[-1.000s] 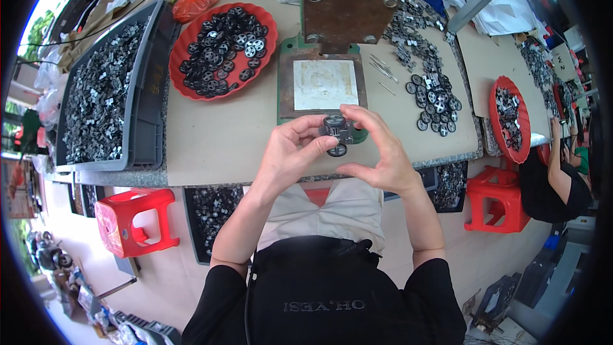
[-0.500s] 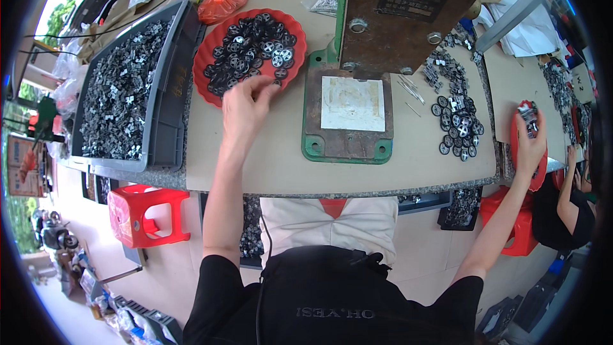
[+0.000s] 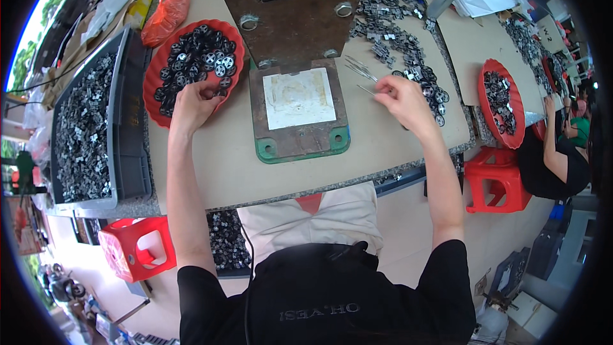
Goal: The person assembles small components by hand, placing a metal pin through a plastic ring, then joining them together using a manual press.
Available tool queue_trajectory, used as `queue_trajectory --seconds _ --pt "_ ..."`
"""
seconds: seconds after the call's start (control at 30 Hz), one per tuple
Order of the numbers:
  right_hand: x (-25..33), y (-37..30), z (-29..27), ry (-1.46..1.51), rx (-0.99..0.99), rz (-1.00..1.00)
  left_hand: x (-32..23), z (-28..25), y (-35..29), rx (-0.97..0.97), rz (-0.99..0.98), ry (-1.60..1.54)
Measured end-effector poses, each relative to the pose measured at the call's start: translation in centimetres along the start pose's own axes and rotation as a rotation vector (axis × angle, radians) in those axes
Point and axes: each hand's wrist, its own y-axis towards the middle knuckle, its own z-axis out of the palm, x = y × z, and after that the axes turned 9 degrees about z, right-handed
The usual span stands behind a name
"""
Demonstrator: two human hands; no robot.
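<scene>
My left hand point(image 3: 193, 106) is over the near edge of a red scalloped bowl point(image 3: 151, 92) of small black toy wheels point(image 3: 191, 57) with silver spokes. Its fingers are pinched together among the wheels; what they hold is hidden. To the right of the press, my right hand point(image 3: 407, 103) bends down to the table, thumb and fingertips closing on the end of a thin metal pin point(image 3: 366, 90). More loose pins point(image 3: 359, 68) lie just beyond those fingertips. Between my hands is the press base point(image 3: 300, 142), green and brown, with a white plate point(image 3: 300, 99) on it.
A grey bin point(image 3: 131, 134) of small dark parts stands at the left. Dark clips point(image 3: 389, 32) and wheels point(image 3: 437, 96) lie at the right. Beyond is another red bowl point(image 3: 518, 121) of parts. Red stools point(image 3: 495, 176) stand below; a person point(image 3: 552, 160) sits at far right.
My right hand has left the right-hand red bowl, where it held dark parts, and come to the pins by the press. My left hand stays at the wheel bowl. The view has shifted right.
</scene>
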Motion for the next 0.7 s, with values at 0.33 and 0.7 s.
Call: queue_trajectory --seconds 0.33,0.7 --pt "0.6 0.9 3.2 -0.507 -0.080 -0.093 -5.5 1.2 -9.1 -0.034 0.063 -1.412" --pt "6.7 -10.3 7.4 0.937 0.225 -0.160 -8.7 7.8 -14.8 0.229 -0.150 -1.913"
